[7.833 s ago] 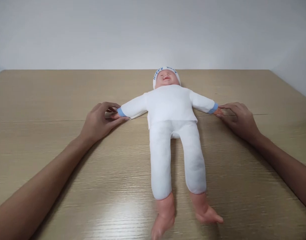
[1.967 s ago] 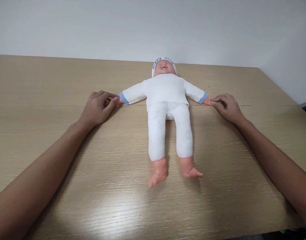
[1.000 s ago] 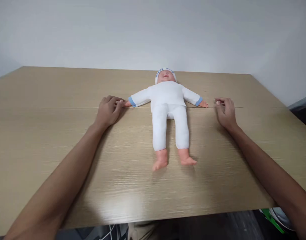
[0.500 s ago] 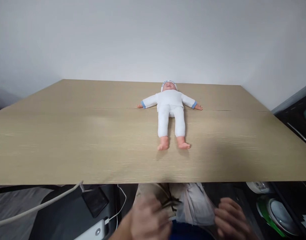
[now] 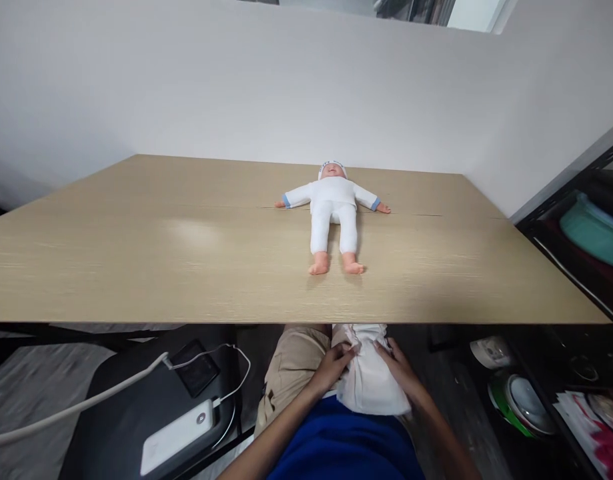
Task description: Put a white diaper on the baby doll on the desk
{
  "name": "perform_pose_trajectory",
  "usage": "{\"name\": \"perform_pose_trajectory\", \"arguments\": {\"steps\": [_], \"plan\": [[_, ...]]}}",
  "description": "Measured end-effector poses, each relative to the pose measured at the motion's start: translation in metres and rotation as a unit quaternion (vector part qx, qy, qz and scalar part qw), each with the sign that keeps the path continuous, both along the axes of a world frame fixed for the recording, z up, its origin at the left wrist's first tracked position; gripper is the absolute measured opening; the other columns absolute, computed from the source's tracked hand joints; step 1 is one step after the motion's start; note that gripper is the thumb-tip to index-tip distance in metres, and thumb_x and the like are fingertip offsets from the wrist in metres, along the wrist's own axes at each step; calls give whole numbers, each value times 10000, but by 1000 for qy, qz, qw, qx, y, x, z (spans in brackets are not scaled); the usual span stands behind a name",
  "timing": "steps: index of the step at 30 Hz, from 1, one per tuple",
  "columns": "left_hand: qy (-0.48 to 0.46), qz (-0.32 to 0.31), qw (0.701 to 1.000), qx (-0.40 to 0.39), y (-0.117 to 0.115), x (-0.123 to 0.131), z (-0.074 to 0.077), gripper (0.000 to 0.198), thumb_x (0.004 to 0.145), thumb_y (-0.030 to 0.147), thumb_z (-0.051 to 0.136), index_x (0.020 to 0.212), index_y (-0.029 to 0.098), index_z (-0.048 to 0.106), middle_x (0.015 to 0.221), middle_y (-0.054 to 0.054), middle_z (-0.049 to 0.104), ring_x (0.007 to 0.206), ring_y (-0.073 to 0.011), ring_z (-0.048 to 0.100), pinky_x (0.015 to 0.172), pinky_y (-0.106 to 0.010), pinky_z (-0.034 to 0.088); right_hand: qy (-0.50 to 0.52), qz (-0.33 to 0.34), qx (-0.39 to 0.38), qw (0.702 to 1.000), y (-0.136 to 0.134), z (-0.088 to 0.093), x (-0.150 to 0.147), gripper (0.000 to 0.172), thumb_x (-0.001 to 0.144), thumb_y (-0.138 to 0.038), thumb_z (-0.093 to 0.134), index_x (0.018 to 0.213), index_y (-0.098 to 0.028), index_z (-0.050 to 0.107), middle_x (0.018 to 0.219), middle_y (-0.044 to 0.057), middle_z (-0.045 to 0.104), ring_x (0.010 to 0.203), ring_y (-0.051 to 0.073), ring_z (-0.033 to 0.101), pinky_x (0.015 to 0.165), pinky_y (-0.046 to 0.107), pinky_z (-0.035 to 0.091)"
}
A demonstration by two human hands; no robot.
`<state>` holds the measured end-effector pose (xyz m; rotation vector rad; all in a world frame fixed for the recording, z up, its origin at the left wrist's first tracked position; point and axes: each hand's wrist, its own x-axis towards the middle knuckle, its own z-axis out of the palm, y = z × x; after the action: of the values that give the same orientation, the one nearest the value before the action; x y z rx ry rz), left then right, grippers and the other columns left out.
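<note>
A white diaper, soft and gathered at its upper end, lies over my lap below the table's front edge. My left hand grips its left side, fingers bent onto the material. On the opposite side my right hand holds the diaper between thumb and fingers. Some fingertips are hard to make out. On the table a baby doll in white clothes and a cap lies on its back, arms spread and feet towards me. Neither hand touches the doll.
At lower left a black chair seat carries a white power bank, a dark flat object and cables. To the right stands a dark shelf with a green item and several containers. A wall closes the back.
My view has tilted down, showing more of my lap. Both hands, blurred and apart before, are now up at the two sides of the diaper. The doll stays where it was.
</note>
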<state>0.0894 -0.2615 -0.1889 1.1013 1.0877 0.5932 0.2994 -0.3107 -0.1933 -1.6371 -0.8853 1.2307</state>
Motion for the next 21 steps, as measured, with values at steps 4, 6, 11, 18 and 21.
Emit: {"name": "perform_pose_trajectory", "arguments": {"steps": [4,6,11,18,21], "plan": [[-52,-23,998,-29,-19,6,21,789,609,978,821,782,223,671,797,-69,691,825,-290,678,823,-424,559,76,16,-30,997,-24,35,-5,704,761,-811,868,1150,-227,808,1146,124,856,1110,373,814,995,490,652],[-69,-31,997,-31,-37,0,42,766,667,928,835,864,199,709,905,-90,742,938,-312,704,920,-428,573,117,45,-29,992,-45,60,-7,736,790,-788,864,1242,-212,795,1171,133,852,1071,373,819,962,500,662],[-42,-37,994,91,-88,-39,119,372,924,642,790,1044,291,769,1115,-93,770,1119,-346,703,1039,-461,583,35,-8,-6,999,-106,112,-10,779,746,-741,913,1356,-276,778,1276,142,826,1111,392,804,937,504,674],[-47,83,983,158,-70,-52,164,353,843,527,882,1083,342,702,1087,-80,756,993,-330,734,905,-451,635,-41,95,99,990,-55,168,-34,544,867,-702,826,1194,-268,814,1026,99,835,910,336,801,755,407,676],[-27,149,983,100,-38,-44,154,445,840,605,861,1074,308,628,1033,-50,721,988,-299,727,880,-399,626,-44,126,102,986,-6,169,-48,459,1011,-614,723,1277,-241,749,1029,78,841,930,295,801,791,361,656]]}}
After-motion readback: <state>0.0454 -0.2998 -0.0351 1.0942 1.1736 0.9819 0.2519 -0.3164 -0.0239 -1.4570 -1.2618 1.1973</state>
